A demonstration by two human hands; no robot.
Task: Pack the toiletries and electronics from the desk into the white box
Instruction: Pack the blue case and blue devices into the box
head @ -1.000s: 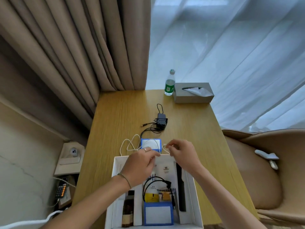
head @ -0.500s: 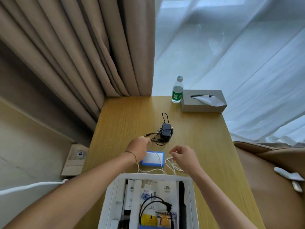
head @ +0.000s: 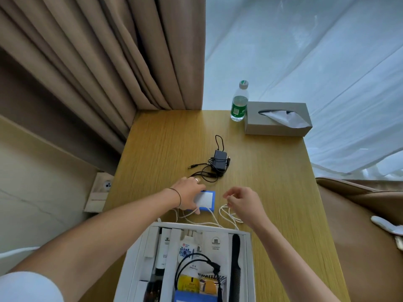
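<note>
Step in hand: gathering the blue-edged white power bank [head: 205, 201] on the wooden table [head: 261, 171]. Left hand [head: 189, 194] grips it; right hand [head: 242, 201] apparently pinches its white cable [head: 226, 214]. Next, lift both into the white cardboard box [head: 248, 258]; 1 black adapter [head: 219, 163] remains.

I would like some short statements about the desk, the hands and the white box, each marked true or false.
1. The left hand grips the flat blue-edged white device. True.
2. The right hand holds the black power adapter. False: it pinches the thin white cable; the adapter lies untouched on the wooden desk.
3. The long black comb lies inside the white cardboard box. True.
4. The green-labelled plastic water bottle lies on its side. False: it stands upright beside the grey tissue box.
</note>
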